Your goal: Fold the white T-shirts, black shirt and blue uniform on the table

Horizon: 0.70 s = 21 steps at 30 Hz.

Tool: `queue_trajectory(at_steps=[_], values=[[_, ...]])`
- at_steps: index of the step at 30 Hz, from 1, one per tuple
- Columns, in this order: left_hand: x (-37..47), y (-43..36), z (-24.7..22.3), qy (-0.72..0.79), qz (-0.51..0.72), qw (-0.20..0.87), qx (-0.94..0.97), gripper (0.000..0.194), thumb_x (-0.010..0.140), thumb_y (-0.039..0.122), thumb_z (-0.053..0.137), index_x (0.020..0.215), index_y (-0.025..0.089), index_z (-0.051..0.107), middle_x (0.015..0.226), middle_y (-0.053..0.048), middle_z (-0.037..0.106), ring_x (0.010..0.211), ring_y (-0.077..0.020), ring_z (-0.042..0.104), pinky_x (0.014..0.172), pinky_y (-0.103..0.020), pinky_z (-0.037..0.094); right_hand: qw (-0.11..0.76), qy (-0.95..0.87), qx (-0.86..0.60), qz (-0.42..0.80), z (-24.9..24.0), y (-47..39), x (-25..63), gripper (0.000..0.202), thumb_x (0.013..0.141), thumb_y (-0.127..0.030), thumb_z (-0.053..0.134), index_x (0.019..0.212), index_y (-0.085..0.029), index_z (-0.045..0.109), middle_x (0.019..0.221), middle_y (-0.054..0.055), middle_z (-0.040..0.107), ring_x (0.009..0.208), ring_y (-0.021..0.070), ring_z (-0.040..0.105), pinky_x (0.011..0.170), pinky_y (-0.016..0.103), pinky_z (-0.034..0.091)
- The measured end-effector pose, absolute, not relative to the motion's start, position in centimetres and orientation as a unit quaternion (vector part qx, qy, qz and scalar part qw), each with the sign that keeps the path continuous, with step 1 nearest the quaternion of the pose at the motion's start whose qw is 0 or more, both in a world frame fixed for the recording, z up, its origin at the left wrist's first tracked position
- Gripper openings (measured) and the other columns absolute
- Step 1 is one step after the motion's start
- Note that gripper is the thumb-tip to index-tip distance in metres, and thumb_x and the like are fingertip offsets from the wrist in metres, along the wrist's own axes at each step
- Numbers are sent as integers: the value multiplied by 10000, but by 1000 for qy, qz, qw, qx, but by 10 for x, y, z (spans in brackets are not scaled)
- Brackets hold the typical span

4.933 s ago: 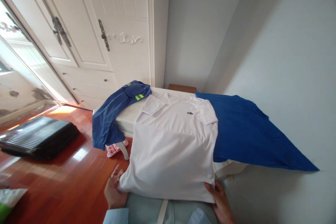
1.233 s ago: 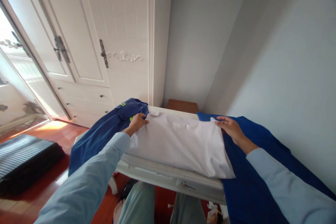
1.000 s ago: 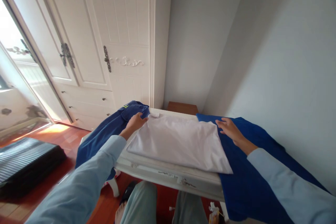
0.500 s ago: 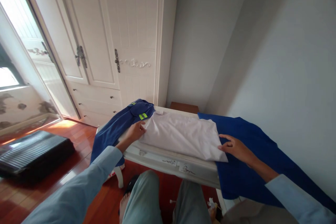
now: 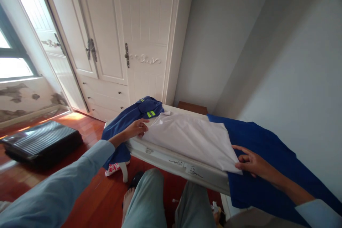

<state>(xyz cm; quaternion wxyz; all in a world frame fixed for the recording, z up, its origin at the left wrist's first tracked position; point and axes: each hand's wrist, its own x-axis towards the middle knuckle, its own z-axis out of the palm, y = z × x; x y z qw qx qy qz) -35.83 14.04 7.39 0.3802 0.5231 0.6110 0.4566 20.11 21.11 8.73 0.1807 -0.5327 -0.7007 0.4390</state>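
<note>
A folded white T-shirt (image 5: pixel 190 137) lies flat on a small white table (image 5: pixel 171 160). My left hand (image 5: pixel 136 128) rests on the shirt's left edge, fingers spread. At the shirt's near right corner, my right hand (image 5: pixel 251 162) pinches the fabric between thumb and fingers. Under that hand a bright blue shirt (image 5: pixel 267 160) is spread over the table's right side. A darker blue garment with neon-yellow stripes (image 5: pixel 130 119) hangs off the table's left end, just beyond my left hand.
A white wardrobe (image 5: pixel 125 39) stands behind the table and a grey wall (image 5: pixel 294 60) runs along the right. A black suitcase (image 5: pixel 40 144) lies on the red wooden floor (image 5: pixel 88 192) at the left. My knees (image 5: pixel 149 199) are just below the table's front edge.
The white shirt, earlier hanging over the table's front edge, has been folded in half. Both hands slid from its far edge toward its near corners, and the view swung left.
</note>
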Motion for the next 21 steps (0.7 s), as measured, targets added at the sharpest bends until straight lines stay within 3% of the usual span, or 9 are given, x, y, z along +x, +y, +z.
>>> queue_trajectory(at_steps=[3,6,9,12,17,19,21], values=[[-356,152,79,652,413,386,505,781,684,540,805,1299,150,523,810,-17,678,509,-132,605,452,-241,438,173,-693,-541,444,94,214,191,1069,685,-667,738,1525,-166,307,775,-7,617,426,68,406,401,211,275],[-348,165,81,687,400,346,499,796,698,517,820,1303,99,516,677,10,640,452,-123,549,423,-233,392,195,-668,-575,430,103,216,177,1029,713,-683,712,1491,-117,349,782,34,656,396,57,371,404,217,239],[-344,170,75,671,413,344,510,761,653,391,856,1269,75,541,602,46,589,461,-104,513,438,-214,370,227,-654,-576,435,108,219,171,1059,676,-635,773,1488,-109,344,771,38,660,406,57,362,409,213,237],[-350,165,66,613,441,384,532,774,653,324,819,1330,113,508,668,46,611,522,-102,544,473,-205,399,243,-668,-541,449,105,221,181,1058,656,-602,809,1505,-182,338,807,26,667,431,60,394,423,207,275],[-362,156,69,594,422,404,553,824,634,271,761,1394,147,469,726,47,620,597,-141,610,527,-238,472,180,-685,-545,448,92,229,208,1191,594,-636,824,1542,-183,263,737,-15,625,449,97,465,431,227,347],[-361,159,79,617,374,373,584,774,659,310,747,1374,135,507,738,29,636,618,-166,632,560,-265,491,152,-691,-550,444,90,233,210,1196,592,-633,820,1541,-167,261,712,-30,601,446,108,487,437,233,354],[-353,165,91,665,325,278,612,669,723,363,710,1331,121,567,763,-8,667,663,-196,657,626,-292,503,165,-702,-554,416,92,239,206,1109,642,-648,779,1517,-148,316,670,-45,564,435,107,478,442,234,337]])
